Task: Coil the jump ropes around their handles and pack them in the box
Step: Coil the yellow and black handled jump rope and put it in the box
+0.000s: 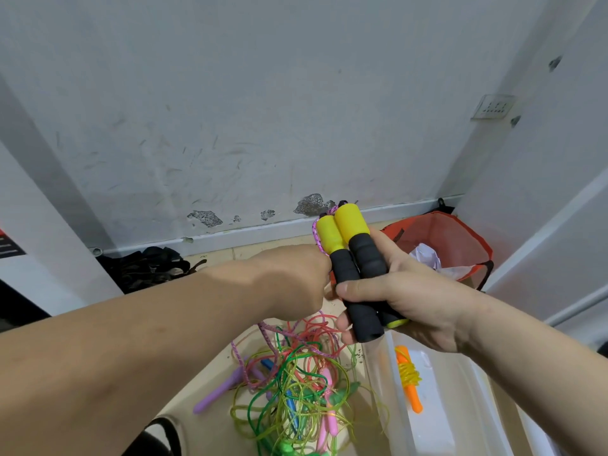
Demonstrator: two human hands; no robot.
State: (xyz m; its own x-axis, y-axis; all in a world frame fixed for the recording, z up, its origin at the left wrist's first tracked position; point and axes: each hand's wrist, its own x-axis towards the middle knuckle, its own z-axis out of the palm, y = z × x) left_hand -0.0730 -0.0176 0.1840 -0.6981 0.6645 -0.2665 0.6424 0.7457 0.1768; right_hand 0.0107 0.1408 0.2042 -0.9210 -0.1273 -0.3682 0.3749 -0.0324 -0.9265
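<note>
— What do we have in our hands?
— Our right hand [406, 292] grips the two handles [358, 268] side by side. Their yellow tops point to twelve o'clock, our thumb lies across the black foam and our fingers wrap behind.
— And the left?
— Our left hand [296, 278] sits at nine o'clock of the handles, curled round the pink rope [316, 236] (we see only its back, so the fingertips stay hidden). The rope runs from the yellow tops into that fist and hangs out below it.
— Where does it go?
— Down to six o'clock, into the tangle of ropes [296, 376] on the floor. A purple handle [215, 394] lies at the tangle's eight o'clock edge.
— The box?
— The clear box [437, 419] lies at five o'clock, under our right wrist. One orange-handled rope [409, 378] lies in it, its yellow cord coiled round the handles.
— Anything else?
— A red mesh bag [441, 238] at two o'clock of the handles.
</note>
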